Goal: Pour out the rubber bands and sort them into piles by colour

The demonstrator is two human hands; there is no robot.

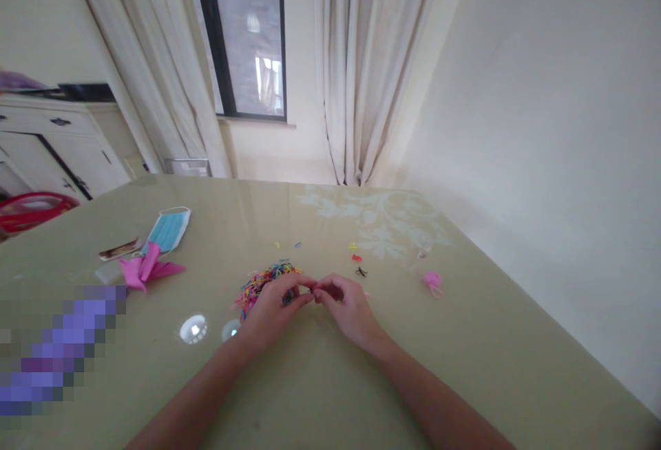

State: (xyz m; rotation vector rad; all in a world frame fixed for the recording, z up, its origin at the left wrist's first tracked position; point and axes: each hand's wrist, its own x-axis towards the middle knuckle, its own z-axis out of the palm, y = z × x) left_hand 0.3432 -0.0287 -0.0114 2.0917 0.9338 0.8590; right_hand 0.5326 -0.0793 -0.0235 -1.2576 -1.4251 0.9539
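My left hand [276, 305] and my right hand [350, 307] meet fingertip to fingertip over the table [330, 381]. Both are closed in a pinch. A tiny dark bit shows where the fingertips touch, too small and covered to name. A heap of multicoloured small rubber bands [262, 281] lies just behind and left of my left hand, which partly hides it. Beyond my right hand sit little clusters of bands: yellow bands [352, 246], red bands [357, 257] and black bands [361, 272]. Single yellow and blue bands lie behind the heap.
On the left are a blue face mask [168, 231], a pink folded paper bird [147, 268] and a narrow brown packet [118, 250]. A blurred-out purple item [67, 347] lies nearer. To the right is a small pink object with a loop [432, 281]. A wall [558, 161] borders the right side.
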